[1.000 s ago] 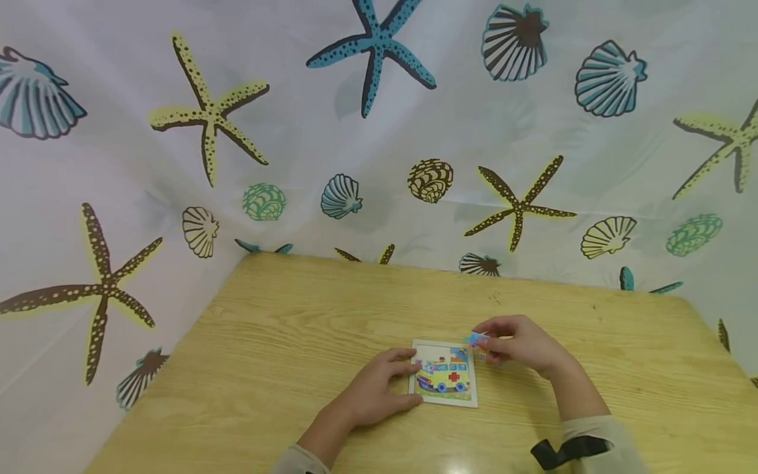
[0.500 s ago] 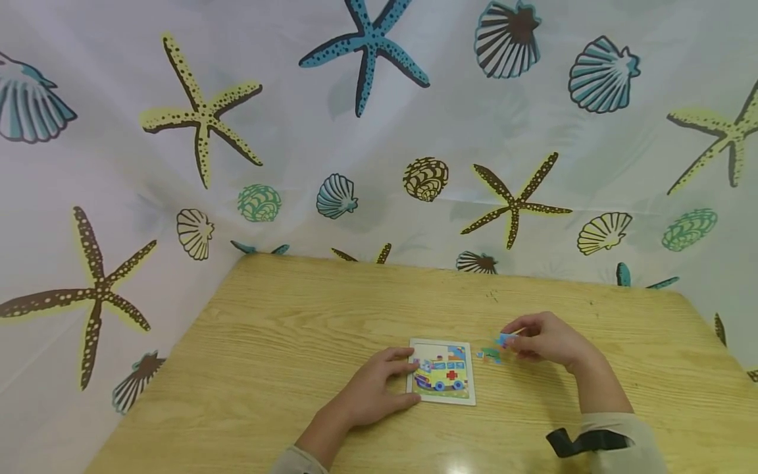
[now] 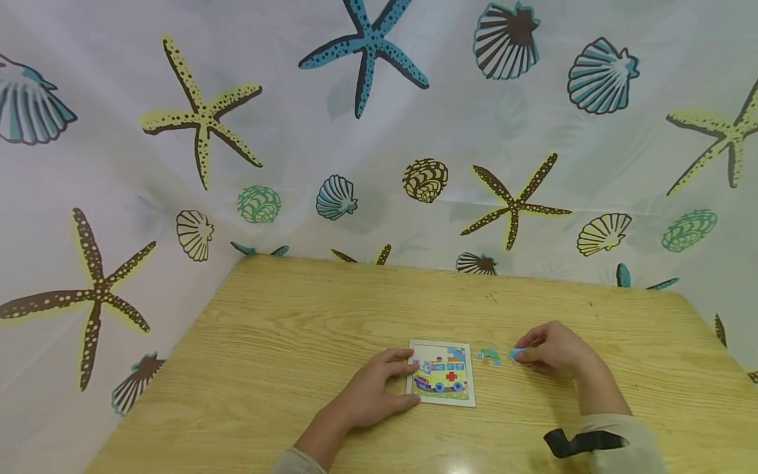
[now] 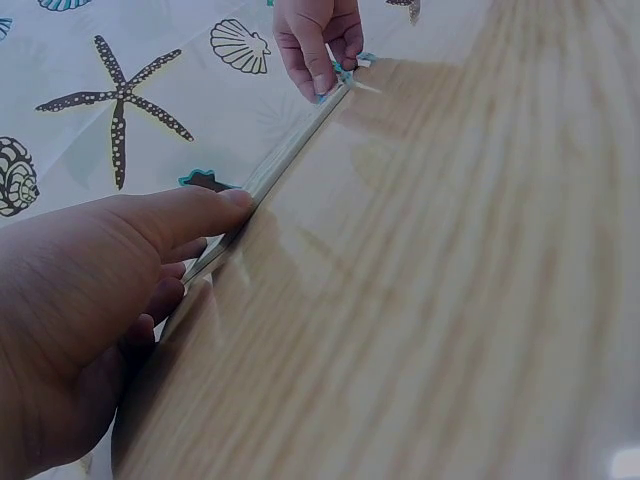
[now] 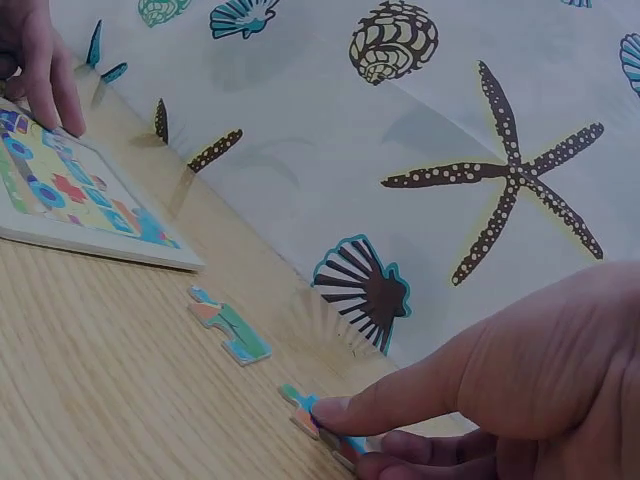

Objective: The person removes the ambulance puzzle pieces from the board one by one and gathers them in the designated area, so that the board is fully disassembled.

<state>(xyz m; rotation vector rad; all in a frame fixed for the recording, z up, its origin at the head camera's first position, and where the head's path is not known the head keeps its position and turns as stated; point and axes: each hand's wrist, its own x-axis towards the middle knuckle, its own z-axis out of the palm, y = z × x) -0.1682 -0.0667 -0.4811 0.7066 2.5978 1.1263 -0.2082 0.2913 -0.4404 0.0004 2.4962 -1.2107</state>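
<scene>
A square jigsaw puzzle board with a white border lies on the table. Its picture is a yellow ambulance with a red cross, and a pale bare patch shows at its upper left. My left hand holds the board along its left side, thumb at the near corner and fingertips farther up. To the right, my right hand pinches a blue puzzle piece low at the tabletop, partly hidden under the thumb. Between board and right hand lies a loose green, orange and blue puzzle piece.
The wooden table extends around the board. Behind and to the left hangs a white cloth printed with starfish and shells. A black strap is round the right sleeve.
My right hand has moved right, away from the board, and then down to the tabletop with the blue puzzle piece. The green piece now lies apart from it. My left hand stays at the board.
</scene>
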